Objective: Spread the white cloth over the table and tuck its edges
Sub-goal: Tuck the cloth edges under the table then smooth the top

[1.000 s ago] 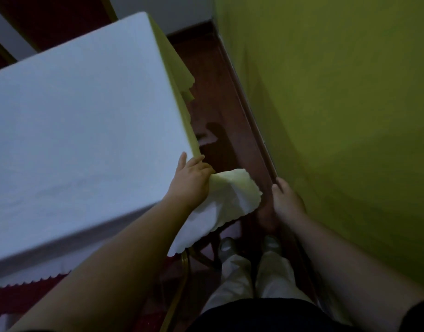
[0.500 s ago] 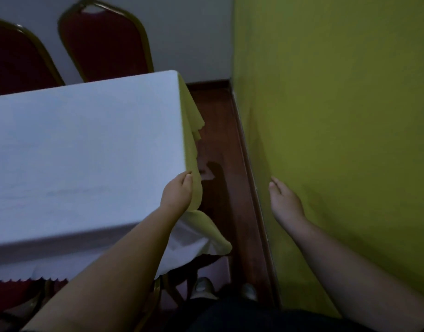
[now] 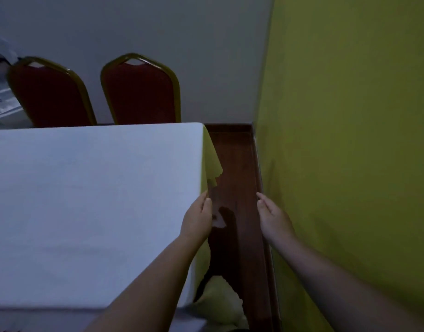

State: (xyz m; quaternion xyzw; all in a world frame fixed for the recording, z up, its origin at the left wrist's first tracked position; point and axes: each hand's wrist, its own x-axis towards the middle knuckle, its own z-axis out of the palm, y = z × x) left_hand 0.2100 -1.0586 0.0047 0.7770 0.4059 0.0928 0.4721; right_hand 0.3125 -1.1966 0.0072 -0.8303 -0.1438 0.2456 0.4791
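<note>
Since a second ago the near corner flap has been let go by the left hand (image 3: 198, 218), now laid with fingers extended along the bench (image 3: 207, 262) edge, while the right hand (image 3: 273, 218) hangs loose and unladen; the white cloth (image 3: 91, 202) is judged fully spread, its far corner untucked.

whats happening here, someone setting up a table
A person is dressing a table with a white cloth, which already lies flat over the top. Their left hand is at the table's right edge, fingers straight against the hanging side of the cloth. The right hand is free, held out near the green wall. Two red chairs stand behind the table.
</note>
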